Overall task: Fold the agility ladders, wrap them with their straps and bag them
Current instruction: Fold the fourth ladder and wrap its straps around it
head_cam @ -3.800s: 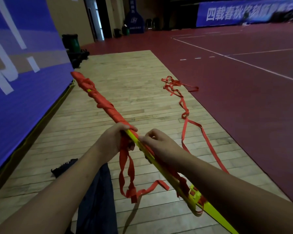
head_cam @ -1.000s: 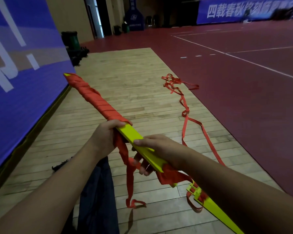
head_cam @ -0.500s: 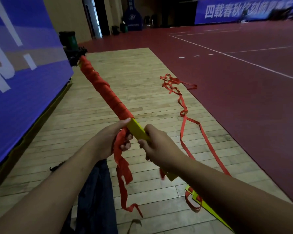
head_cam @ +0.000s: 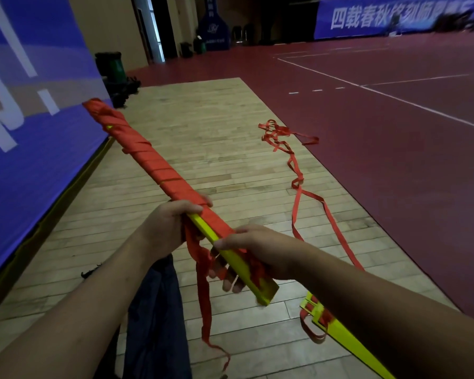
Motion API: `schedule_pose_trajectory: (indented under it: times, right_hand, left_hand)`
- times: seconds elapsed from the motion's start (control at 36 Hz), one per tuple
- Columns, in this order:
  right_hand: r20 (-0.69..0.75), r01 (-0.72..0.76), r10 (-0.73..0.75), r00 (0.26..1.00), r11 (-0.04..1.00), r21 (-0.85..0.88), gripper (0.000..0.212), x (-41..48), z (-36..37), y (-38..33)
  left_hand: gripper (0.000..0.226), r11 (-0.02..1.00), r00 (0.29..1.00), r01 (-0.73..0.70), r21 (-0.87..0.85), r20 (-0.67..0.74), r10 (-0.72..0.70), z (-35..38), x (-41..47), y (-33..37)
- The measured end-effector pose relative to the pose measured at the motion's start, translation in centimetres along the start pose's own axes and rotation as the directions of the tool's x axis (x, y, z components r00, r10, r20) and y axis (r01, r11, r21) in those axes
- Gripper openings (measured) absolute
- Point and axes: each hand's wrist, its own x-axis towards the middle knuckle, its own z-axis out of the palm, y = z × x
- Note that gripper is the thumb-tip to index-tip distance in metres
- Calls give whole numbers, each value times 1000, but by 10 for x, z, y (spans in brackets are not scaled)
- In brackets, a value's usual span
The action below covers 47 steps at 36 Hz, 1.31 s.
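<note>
While the folded ladder (head_cam: pixel 153 165) sits slantwise in front of me, above the wooden floor (head_cam: pixel 203 132), I would say the wrapping of this one is well over half done. Red strap (head_cam: pixel 204 296) coils around the stacked yellow rungs from the far tip down to my hands, and only the short near end shows bare yellow. My left hand (head_cam: pixel 170 228) grips the bundle where the coils end. My right hand (head_cam: pixel 257 247) curls around the bare part just beside it, with a bunch of strap caught under its fingers. A loose tail hangs from between the two hands towards the floor, so I judge a few more turns and a tuck or tie are left here. A second ladder (head_cam: pixel 337 332) lies on the floor at my right, its rungs stacked but unwrapped, its red webbing (head_cam: pixel 296 170) trailing away across the boards onto the red court. That one needs gathering and wrapping, and nothing is bagged yet. A dark cloth (head_cam: pixel 153 310) hangs below my arms; I cannot tell whether it is the bag or my clothing. As for writing, the blue banner (head_cam: pixel 367 17) on the far wall reads 四载春秋 in white, with the following characters too blurred to read. The blue panel (head_cam: pixel 25 105) at my left shows only parts of large white letters. I can read no brand on the ladders or straps.
</note>
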Motion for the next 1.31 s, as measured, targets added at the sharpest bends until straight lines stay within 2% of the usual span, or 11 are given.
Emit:
schedule_pose_trajectory:
  times: [0.06,0.17,0.25,0.39,0.58,0.69,0.81,0.89,0.97,1.14,1.31]
  right_hand:
    - [75,28,-37,997,993,113,16,-2,4,0]
    - [-19,119,-118,993,982,144,18,3,9,-1]
    - [-177,146,-148,973,989,-21,17,4,9,-2]
    - [-347,113,-277,896,898,-425,15,9,5,4]
    - [-438,148,-405,802,846,-512,11,13,6,3]
    - [-474,-8,-515,714,671,-741,11,18,7,4]
    - [-406,-81,-568,716,509,-857,20,19,16,9]
    - [-454,31,-449,770,736,-677,35,20,21,8]
    - [-466,100,-282,839,921,-377,47,15,15,0]
    - [-437,193,-280,855,953,-234,45,5,3,-12]
    - [-459,208,-352,816,919,-336,34,0,-10,-17]
  left_hand:
    - [24,1000,1000,8,-30,7,-8,0,-1,1]
    - [37,994,994,104,12,-19,-104,1,1,4]
    - [50,972,980,199,122,0,-201,3,1,2]
    - [36,960,974,221,173,9,-226,8,3,1]
    - [40,973,986,137,186,71,-153,4,1,0]
    - [44,989,998,22,143,47,-29,8,4,1]
    - [43,988,993,11,157,-120,9,24,7,0]
    - [44,944,979,-22,330,-184,87,23,9,-5]
    - [44,966,992,-43,253,-102,70,15,4,-3]
    - [36,914,990,-82,397,-72,120,13,2,-2]
    - [31,990,994,-23,139,-104,37,10,9,-6]
